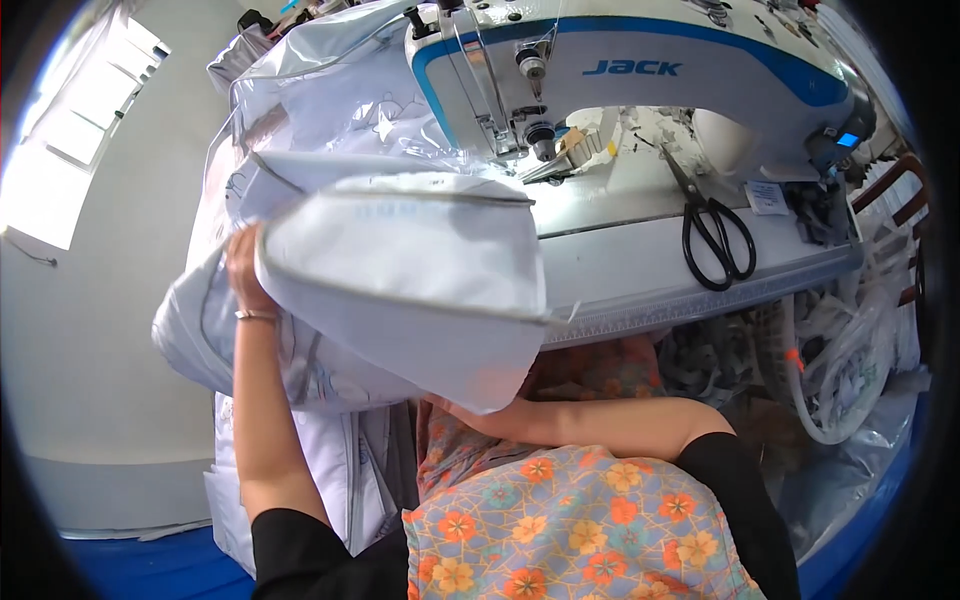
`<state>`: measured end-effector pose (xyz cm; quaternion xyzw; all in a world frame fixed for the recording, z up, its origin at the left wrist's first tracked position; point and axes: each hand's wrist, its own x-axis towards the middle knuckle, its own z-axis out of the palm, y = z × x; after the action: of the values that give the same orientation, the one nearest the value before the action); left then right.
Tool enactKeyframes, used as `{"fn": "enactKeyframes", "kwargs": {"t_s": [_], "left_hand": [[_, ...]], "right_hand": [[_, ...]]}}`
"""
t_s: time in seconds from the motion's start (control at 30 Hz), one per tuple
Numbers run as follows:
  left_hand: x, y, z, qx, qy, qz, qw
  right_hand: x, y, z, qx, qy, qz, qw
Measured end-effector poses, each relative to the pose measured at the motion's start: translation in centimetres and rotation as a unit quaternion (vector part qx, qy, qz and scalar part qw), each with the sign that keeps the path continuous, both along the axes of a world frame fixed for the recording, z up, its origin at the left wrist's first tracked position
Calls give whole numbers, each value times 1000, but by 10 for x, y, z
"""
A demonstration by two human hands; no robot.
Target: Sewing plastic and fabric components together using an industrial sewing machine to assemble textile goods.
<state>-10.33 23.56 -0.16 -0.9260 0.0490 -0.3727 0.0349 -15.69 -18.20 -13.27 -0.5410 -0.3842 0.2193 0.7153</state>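
Note:
A white fabric piece (420, 250) with grey piping along its seams spreads across the front left of the sewing table. At its left edge my left hand (248, 268), with a bracelet at the wrist, is closed on the cloth; the fabric covers part of its fingers. My right forearm crosses in front of me, and my right hand (452, 406) reaches under the lower edge of the same piece, its fingers hidden. Just beyond the fabric's far edge stands the white and blue sewing machine (640, 75), its needle area close to the cloth.
Black-handled scissors (718, 240) lie on the sewing table (610, 262), right of the fabric. A small white label (766, 198) rests beside them. White goods in clear plastic (350, 110) are heaped behind at left. A white plastic basket (830, 420) with clear plastic stands at lower right.

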Motion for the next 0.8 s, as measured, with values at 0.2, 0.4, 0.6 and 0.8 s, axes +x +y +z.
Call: {"fn": "enactKeyframes", "kwargs": {"t_s": [0.2, 0.4, 0.6, 0.8], "left_hand": [[-34, -98, -24, -32, 79, -1, 996], [-64, -95, -13, -115, 145, 55, 981], [-34, -100, 15, -206, 233, 112, 944], [43, -23, 79, 12, -231, 37, 972]], "right_hand": [[32, -58, 39, -207, -115, 159, 958], [92, -142, 150, -568, -249, 163, 767], [129, -80, 189, -192, -401, -126, 887], [140, 0, 110, -236, -533, -38, 812]]}}
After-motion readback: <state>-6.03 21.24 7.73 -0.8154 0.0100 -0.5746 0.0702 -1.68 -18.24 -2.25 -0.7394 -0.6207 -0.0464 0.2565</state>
